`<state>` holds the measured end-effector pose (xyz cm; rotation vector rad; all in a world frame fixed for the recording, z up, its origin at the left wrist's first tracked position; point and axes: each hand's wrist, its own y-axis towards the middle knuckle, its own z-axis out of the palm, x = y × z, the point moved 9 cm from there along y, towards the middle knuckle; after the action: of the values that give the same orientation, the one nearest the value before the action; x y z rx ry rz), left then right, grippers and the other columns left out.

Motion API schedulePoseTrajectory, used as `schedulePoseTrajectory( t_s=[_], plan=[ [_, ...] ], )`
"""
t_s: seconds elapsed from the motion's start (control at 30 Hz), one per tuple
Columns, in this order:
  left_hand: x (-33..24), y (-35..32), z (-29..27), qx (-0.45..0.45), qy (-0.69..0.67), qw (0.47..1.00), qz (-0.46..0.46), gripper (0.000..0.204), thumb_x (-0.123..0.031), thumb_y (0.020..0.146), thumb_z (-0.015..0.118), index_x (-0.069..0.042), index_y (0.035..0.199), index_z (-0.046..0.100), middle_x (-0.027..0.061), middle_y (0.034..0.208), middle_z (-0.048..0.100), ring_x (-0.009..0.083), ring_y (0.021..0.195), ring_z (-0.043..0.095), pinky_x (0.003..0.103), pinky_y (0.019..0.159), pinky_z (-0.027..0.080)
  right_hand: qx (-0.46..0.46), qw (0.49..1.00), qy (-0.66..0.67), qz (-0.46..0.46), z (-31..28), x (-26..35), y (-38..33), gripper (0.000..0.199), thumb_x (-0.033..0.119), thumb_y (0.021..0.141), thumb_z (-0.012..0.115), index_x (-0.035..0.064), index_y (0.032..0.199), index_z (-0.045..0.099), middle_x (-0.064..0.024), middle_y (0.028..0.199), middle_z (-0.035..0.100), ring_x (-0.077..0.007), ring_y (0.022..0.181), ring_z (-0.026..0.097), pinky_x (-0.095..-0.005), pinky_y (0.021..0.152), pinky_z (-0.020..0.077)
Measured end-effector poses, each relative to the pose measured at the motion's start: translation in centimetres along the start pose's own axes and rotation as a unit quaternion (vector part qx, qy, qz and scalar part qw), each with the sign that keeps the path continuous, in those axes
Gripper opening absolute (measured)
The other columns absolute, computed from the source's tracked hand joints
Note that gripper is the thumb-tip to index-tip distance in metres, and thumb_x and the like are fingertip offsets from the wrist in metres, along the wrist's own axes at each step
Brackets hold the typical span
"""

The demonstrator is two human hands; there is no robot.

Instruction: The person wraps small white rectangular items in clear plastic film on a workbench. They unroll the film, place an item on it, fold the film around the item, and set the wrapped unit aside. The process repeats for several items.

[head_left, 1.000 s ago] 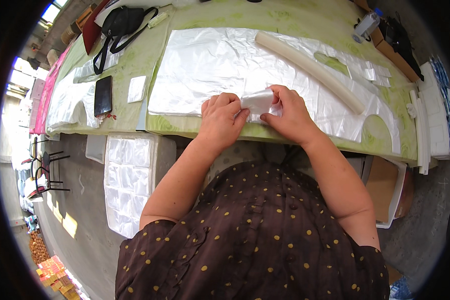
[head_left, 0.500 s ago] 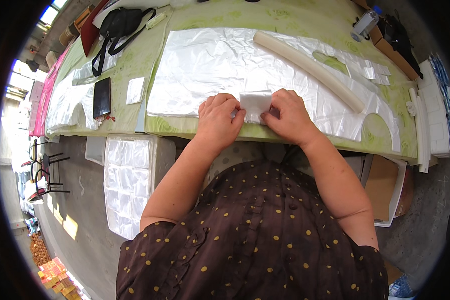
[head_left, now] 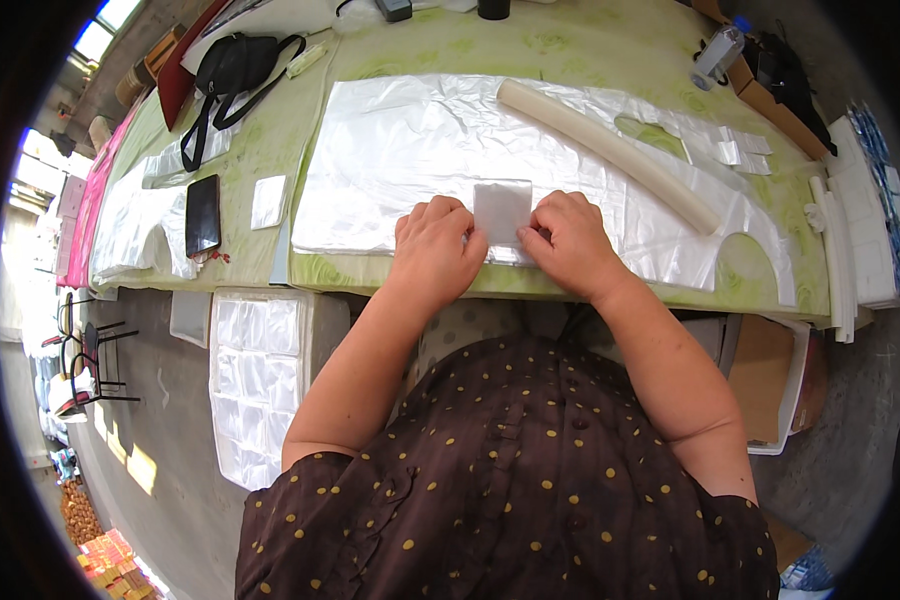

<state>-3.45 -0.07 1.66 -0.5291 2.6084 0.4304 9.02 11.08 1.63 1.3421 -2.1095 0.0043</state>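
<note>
A small square of folded clear plastic bag (head_left: 503, 208) lies between my two hands, close to the table's near edge. On its left side my left hand (head_left: 434, 240) is closed, its thumb and fingers pinching the border. Along the opposite side my right hand (head_left: 570, 240) pinches in the same way, with its fingers curled. Under both hands spreads a broad stack of flat, shiny plastic bags (head_left: 390, 140) with cut-out handle openings. Across the stack rests a long pale tube (head_left: 610, 155), slanting down toward the right.
Left of the stack are another folded plastic square (head_left: 268, 202), a black phone (head_left: 203, 215) and a black pouch (head_left: 235, 65). A clear bin (head_left: 260, 385) of folded plastic stands below the table edge. A water bottle (head_left: 718, 57) and an open cardboard box (head_left: 780, 105) are far right.
The plastic square between my hands now shows a larger, flatter face. My hands stay at nearly the same spot, and the whole view has shifted slightly.
</note>
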Motion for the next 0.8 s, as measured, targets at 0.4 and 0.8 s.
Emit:
schedulePoseTrajectory(
  t_s=[0.4, 0.8],
  plan=[
    [-0.3, 0.9, -0.3, -0.08, -0.026, 0.996, 0.02, 0.038, -0.022, 0.092, 0.062, -0.012, 0.129, 0.06, 0.0106, 0.132, 0.059, 0.0342, 0.125, 0.053, 0.05, 0.106, 0.038, 0.043, 0.992, -0.101, 0.066, 1.2, -0.4, 1.1, 0.027, 0.027, 0.09, 0.057, 0.0063, 0.079, 0.071, -0.0105, 0.093, 0.066, -0.0343, 0.095, 0.06, -0.0497, 0.084, 0.0481],
    [-3.3, 0.4, 2.1, -0.013, 0.104, 0.982, 0.157, 0.057, -0.033, 0.096, 0.06, -0.014, 0.149, 0.052, 0.0102, 0.159, 0.045, 0.0358, 0.149, 0.035, 0.06, 0.122, 0.022, 0.04, 0.992, -0.033, 0.112, 0.4, -0.4, 1.3, 0.053, 0.025, 0.085, 0.063, 0.0084, 0.135, 0.06, -0.0137, 0.113, 0.071, -0.0354, 0.108, 0.063, -0.0475, 0.096, 0.0473]
  ],
)
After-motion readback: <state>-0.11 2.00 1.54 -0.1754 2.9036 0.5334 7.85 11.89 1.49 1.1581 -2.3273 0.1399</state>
